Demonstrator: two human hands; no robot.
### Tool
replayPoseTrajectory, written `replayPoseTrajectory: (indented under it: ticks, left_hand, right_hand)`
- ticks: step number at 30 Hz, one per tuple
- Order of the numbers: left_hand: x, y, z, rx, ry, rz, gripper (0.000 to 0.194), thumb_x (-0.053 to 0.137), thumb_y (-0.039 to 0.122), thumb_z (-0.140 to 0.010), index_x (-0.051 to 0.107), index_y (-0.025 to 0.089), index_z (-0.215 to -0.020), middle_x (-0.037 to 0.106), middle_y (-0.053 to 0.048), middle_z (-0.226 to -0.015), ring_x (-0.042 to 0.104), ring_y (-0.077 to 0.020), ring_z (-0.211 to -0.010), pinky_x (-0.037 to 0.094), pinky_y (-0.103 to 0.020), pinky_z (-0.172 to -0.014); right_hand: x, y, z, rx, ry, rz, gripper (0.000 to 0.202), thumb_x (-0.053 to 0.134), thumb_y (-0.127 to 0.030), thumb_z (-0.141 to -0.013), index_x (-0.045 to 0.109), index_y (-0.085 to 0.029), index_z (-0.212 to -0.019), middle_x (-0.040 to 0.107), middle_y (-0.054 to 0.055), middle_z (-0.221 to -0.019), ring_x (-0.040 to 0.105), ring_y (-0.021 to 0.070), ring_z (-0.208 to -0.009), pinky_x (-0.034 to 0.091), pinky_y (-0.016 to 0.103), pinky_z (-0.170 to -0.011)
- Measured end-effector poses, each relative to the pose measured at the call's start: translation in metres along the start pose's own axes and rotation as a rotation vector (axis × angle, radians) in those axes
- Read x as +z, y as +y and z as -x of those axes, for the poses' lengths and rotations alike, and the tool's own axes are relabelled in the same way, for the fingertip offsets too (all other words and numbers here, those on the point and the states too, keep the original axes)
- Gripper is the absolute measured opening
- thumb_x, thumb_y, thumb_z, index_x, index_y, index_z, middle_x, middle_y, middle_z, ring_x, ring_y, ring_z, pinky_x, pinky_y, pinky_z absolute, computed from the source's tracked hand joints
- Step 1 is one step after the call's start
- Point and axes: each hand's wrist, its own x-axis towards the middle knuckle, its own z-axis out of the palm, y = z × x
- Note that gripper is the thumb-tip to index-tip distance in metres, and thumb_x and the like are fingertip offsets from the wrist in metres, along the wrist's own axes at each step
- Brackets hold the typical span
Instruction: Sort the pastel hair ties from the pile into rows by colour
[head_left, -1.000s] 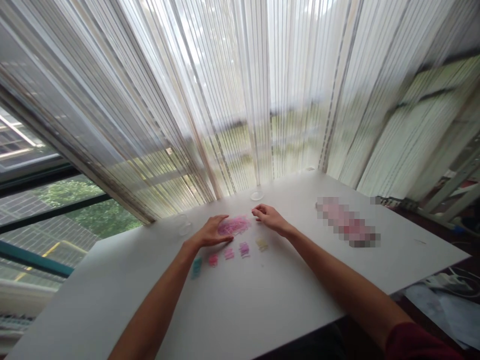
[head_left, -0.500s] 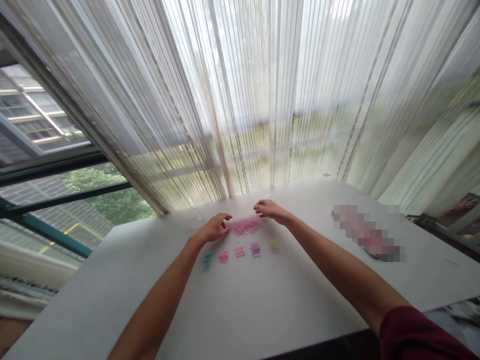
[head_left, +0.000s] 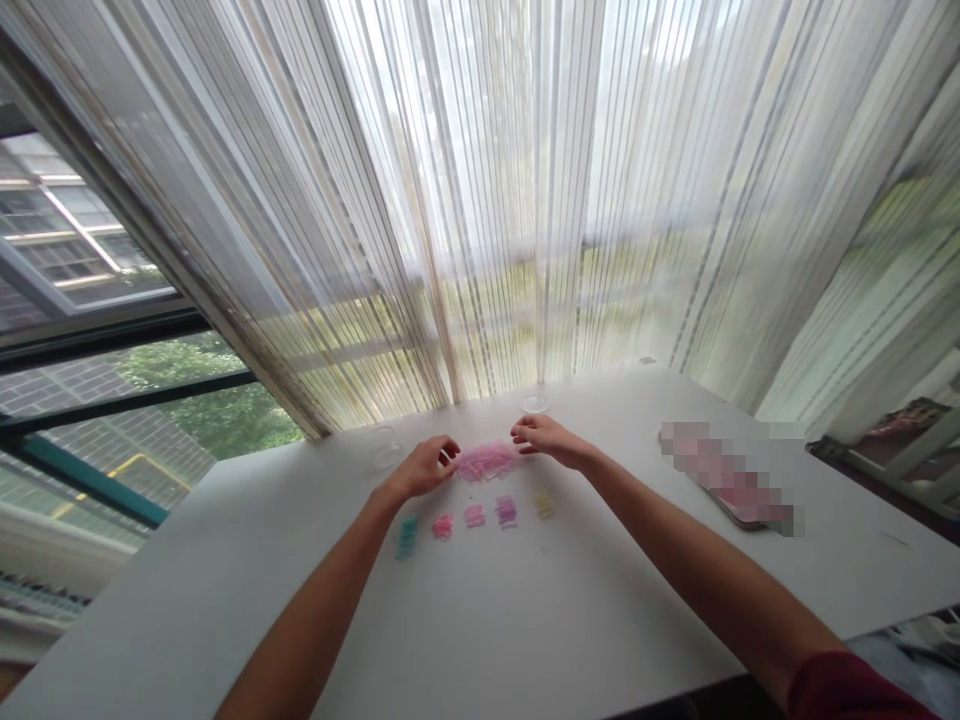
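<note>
A loose pink heap of small pieces (head_left: 487,462) lies on the white table (head_left: 525,620) between my hands. My left hand (head_left: 425,467) rests just left of the heap, fingers curled and pinched near its edge. My right hand (head_left: 546,441) sits just right of the heap, fingers bent toward it. Whether either hand pinches a piece is too blurred to tell. In front of the heap runs a row of small sorted piles: teal (head_left: 408,536), pink (head_left: 442,526), another pink (head_left: 474,515), purple (head_left: 507,510) and yellow (head_left: 544,503).
Two small clear round dishes stand behind the heap, one at the left (head_left: 383,447) and one at the right (head_left: 535,404). A blurred-out flat object (head_left: 731,480) lies on the table's right side. Sheer striped curtains (head_left: 480,200) hang right behind the table.
My left hand has lifted from lying flat beside the heap to a curled pinch at its edge. The right hand has stayed by the heap. The camera has shifted slightly.
</note>
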Motion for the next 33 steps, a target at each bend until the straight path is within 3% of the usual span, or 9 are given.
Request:
replayPoseTrajectory:
  ticks: [5,10,13,19,24,33]
  left_hand:
    - [-0.004,0.004,-0.011,0.023,0.068,0.028,0.028,0.055,0.035,-0.083,0.063,0.016,-0.102,0.067,-0.011,-0.105,0.066,-0.0213,-0.088,0.056,-0.035,-0.078]
    - [0.016,0.021,-0.035,0.13,-0.065,-0.042,0.064,0.065,0.054,-0.076,0.056,0.017,-0.127,0.057,-0.015,-0.131,0.056,-0.0285,-0.117,0.045,-0.04,-0.1]
    - [0.029,0.032,-0.047,0.184,-0.146,-0.136,0.076,0.069,0.058,-0.07,0.053,0.018,-0.133,0.055,-0.014,-0.135,0.047,-0.0325,-0.126,0.038,-0.045,-0.107]
    - [0.036,0.042,-0.049,0.279,-0.157,-0.186,0.054,0.065,0.046,-0.079,0.059,0.022,-0.126,0.061,-0.011,-0.125,0.052,-0.029,-0.117,0.04,-0.043,-0.104]
    - [0.03,0.045,-0.046,0.307,-0.143,-0.177,0.053,0.066,0.045,-0.079,0.06,0.021,-0.125,0.062,-0.011,-0.125,0.053,-0.0282,-0.117,0.041,-0.043,-0.104]
    - [0.01,0.034,-0.045,0.269,-0.016,-0.124,0.036,0.056,0.034,-0.087,0.063,0.017,-0.118,0.066,-0.011,-0.12,0.058,-0.0257,-0.114,0.043,-0.043,-0.104]
  right_hand:
    - [-0.02,0.005,0.019,-0.006,0.097,-0.053,0.01,0.062,-0.023,-0.082,0.063,-0.015,-0.077,0.067,0.011,-0.097,0.065,0.019,-0.094,0.057,0.023,-0.066]
    - [-0.017,0.022,0.03,-0.037,0.136,-0.174,0.012,0.062,-0.026,-0.084,0.063,-0.015,-0.078,0.07,0.011,-0.096,0.067,0.0187,-0.094,0.058,0.026,-0.073]
    - [-0.012,0.029,0.03,-0.069,0.166,-0.221,0.014,0.061,-0.028,-0.085,0.063,-0.016,-0.079,0.071,0.011,-0.097,0.068,0.0184,-0.094,0.058,0.027,-0.076]
    - [-0.009,0.028,0.031,-0.078,0.166,-0.244,0.012,0.062,-0.025,-0.085,0.059,-0.016,-0.077,0.07,0.009,-0.091,0.068,0.0179,-0.09,0.058,0.027,-0.074]
    - [-0.002,0.024,0.032,-0.022,0.051,-0.302,0.013,0.057,-0.025,-0.089,0.056,-0.017,-0.079,0.069,0.01,-0.092,0.068,0.0181,-0.089,0.058,0.026,-0.068]
    - [-0.009,0.023,0.032,-0.073,0.107,-0.271,0.015,0.063,-0.029,-0.086,0.058,-0.016,-0.079,0.068,0.012,-0.102,0.067,0.0202,-0.097,0.056,0.024,-0.065]
